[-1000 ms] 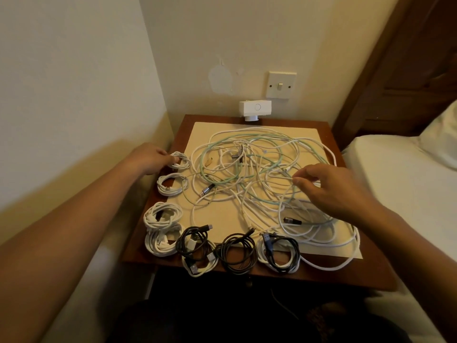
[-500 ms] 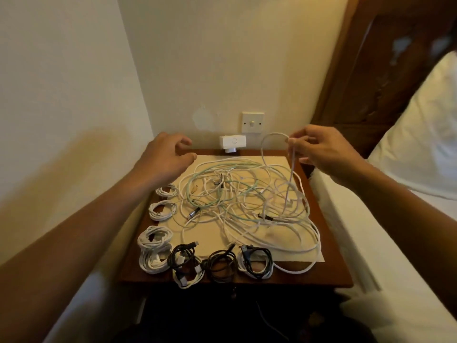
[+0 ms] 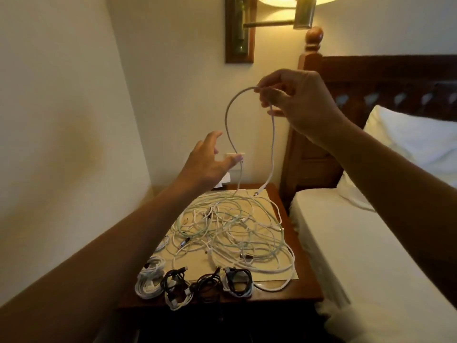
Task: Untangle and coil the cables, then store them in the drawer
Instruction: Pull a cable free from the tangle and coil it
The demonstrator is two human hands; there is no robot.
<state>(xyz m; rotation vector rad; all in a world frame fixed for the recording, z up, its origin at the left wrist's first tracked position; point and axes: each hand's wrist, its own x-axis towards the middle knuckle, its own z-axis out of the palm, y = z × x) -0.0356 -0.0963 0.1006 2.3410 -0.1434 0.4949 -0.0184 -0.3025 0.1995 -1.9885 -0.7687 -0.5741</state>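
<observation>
My right hand (image 3: 295, 102) pinches a white cable (image 3: 272, 144) and holds it high above the nightstand, with a loop arching to the left and both strands hanging down into the pile. My left hand (image 3: 210, 162) is raised with fingers spread, its thumb close to the left strand. A tangle of white and pale green cables (image 3: 232, 226) lies on a beige mat (image 3: 195, 263). Several coiled white and black cables (image 3: 195, 285) sit along the nightstand's front edge.
The wooden nightstand (image 3: 306, 276) stands in a corner between the wall on the left and a bed (image 3: 371, 256) with a white pillow on the right. A wall lamp (image 3: 272, 18) hangs above, and a dark headboard post (image 3: 311, 53) rises beside my right hand.
My right hand has lifted the white cable much higher out of the pile. My left hand left the small coils at the left and rose toward the hanging strand.
</observation>
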